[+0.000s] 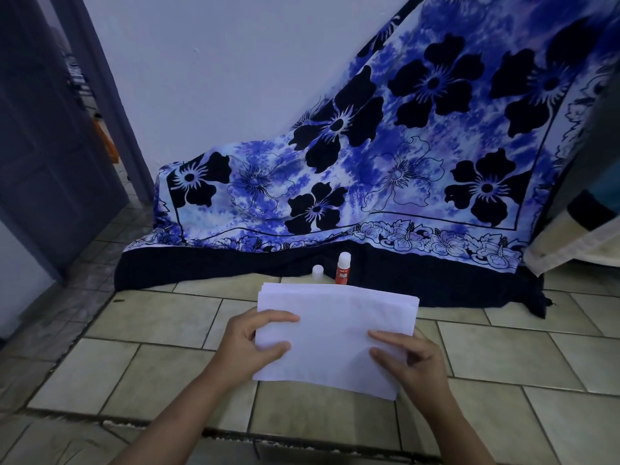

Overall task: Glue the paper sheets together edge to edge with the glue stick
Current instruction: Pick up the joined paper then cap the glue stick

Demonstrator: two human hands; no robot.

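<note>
The left hand (250, 344) and right hand (412, 360) each pinch a side of the paper sheets (335, 330), seemingly squaring them, the glue stick (343, 270) standing upright within reach.

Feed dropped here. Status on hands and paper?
Left grip and right grip both holding paper stack. Glue stick upright beyond, white cap beside. Nothing in the way.

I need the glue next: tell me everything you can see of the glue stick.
The glue stick is a cylinder with a red printed body and white top, plastic by its look. It stands upright before the dark hem of the flowered cloth, beyond the paper stack, whose far edge hides its base. No hand touches it; a white cap stands apart on its left.
</note>
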